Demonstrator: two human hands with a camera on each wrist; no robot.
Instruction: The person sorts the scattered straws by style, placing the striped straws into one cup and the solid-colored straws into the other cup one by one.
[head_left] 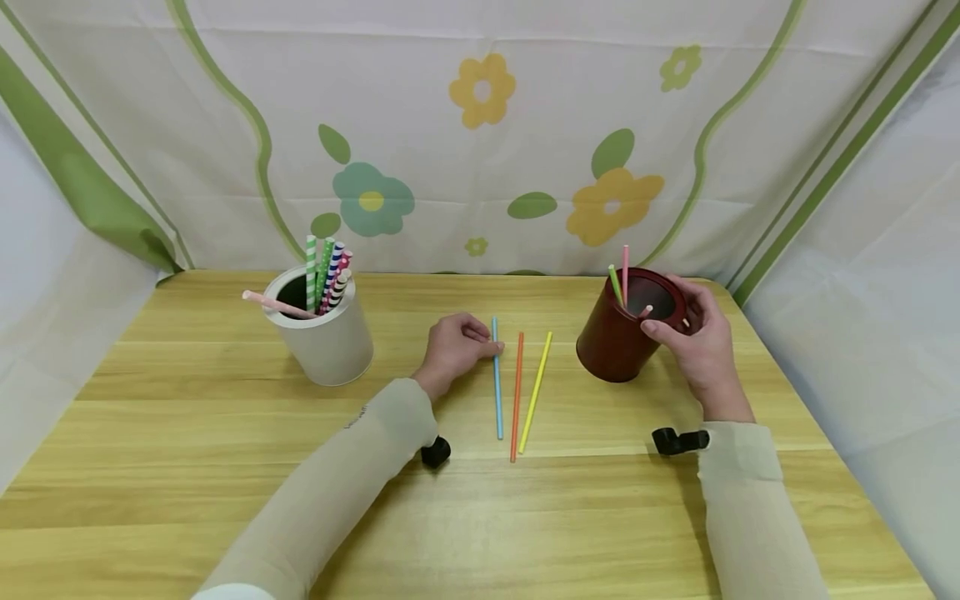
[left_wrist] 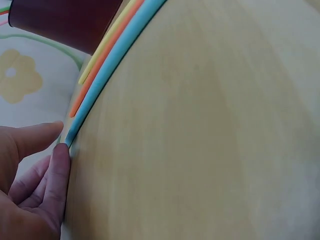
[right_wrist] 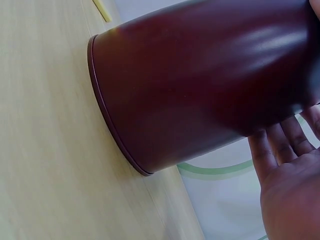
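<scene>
My left hand (head_left: 456,348) is at the far end of a blue straw (head_left: 497,392) lying on the table. In the left wrist view its thumb and index finger stand apart, the index fingertip (left_wrist: 62,151) against the straw's end. Beside it lie an orange straw (head_left: 517,400) and a yellow straw (head_left: 537,387). With my right hand (head_left: 705,346) I hold a dark red cup (head_left: 611,342) by its right side, thumb near the rim, fingers round the back. Inside that cup lean a pink straw (head_left: 626,271), a green straw (head_left: 615,285) and a short pinkish tip.
On the left stands a white cup (head_left: 330,350) with several patterned straws (head_left: 322,271). One pale pink straw (head_left: 273,303) leans far out over its left rim. A flowered curtain (head_left: 450,150) hangs behind the wooden table (head_left: 450,525).
</scene>
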